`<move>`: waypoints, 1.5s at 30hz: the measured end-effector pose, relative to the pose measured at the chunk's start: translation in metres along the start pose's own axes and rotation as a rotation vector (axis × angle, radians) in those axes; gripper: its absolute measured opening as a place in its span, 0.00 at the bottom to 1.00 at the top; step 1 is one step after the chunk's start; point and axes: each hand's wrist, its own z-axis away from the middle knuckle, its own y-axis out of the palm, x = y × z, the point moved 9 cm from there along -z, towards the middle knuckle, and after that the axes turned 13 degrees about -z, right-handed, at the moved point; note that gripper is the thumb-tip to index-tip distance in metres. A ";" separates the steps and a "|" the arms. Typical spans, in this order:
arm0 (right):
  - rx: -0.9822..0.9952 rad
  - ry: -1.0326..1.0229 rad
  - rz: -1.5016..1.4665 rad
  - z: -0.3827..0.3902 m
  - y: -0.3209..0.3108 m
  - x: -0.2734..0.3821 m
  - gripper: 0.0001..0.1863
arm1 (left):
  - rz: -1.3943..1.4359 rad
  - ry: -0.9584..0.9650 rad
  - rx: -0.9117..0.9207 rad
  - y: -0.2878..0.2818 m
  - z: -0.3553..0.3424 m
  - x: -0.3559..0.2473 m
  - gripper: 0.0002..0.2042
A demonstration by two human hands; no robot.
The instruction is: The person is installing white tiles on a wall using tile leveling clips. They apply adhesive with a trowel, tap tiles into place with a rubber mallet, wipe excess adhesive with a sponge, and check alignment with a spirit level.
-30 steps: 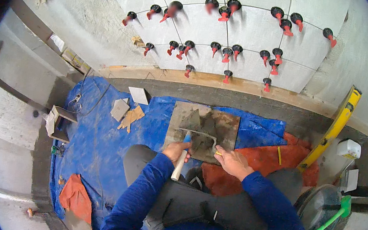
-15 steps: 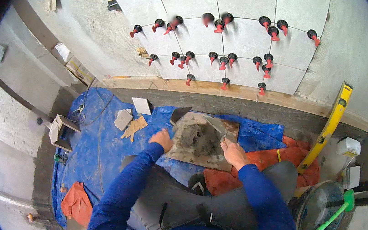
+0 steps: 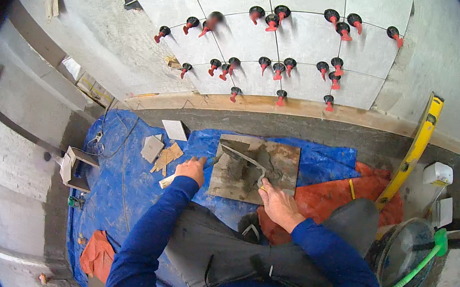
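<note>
A square tile (image 3: 282, 161) lies back-up on a blue tarp (image 3: 121, 187) in front of my knees, with grey mortar (image 3: 238, 170) smeared over its middle. My left hand (image 3: 191, 170) is just left of the tile, closed around a trowel's wooden handle (image 3: 168, 180). The trowel's metal blade (image 3: 243, 156) reaches across the mortar. My right hand (image 3: 279, 202) sits at the tile's near right edge, fingers curled onto that edge.
The wall ahead carries white tiles (image 3: 306, 38) with several red levelling clips (image 3: 276, 68) above a wooden batten (image 3: 258, 104). A yellow spirit level (image 3: 413, 149) leans at right, by a bucket (image 3: 406, 251) with a green hose (image 3: 419, 264). Tile offcuts (image 3: 163, 149) lie left; an orange sheet (image 3: 327, 195) lies right.
My left hand has moved left, from the tile's near edge to its left side, with the trowel. My right hand has stayed at the near right edge. The view has tilted slightly.
</note>
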 end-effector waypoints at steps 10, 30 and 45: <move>0.029 0.304 -0.162 -0.045 0.013 -0.084 0.24 | 0.021 -0.094 0.082 0.007 0.020 0.018 0.23; 0.320 0.617 -1.194 -0.010 0.030 -0.051 0.26 | 0.418 -0.060 0.251 0.031 0.013 0.021 0.31; -0.074 0.012 -0.118 -0.016 -0.010 -0.047 0.24 | 0.119 -0.149 0.042 0.010 0.002 0.034 0.22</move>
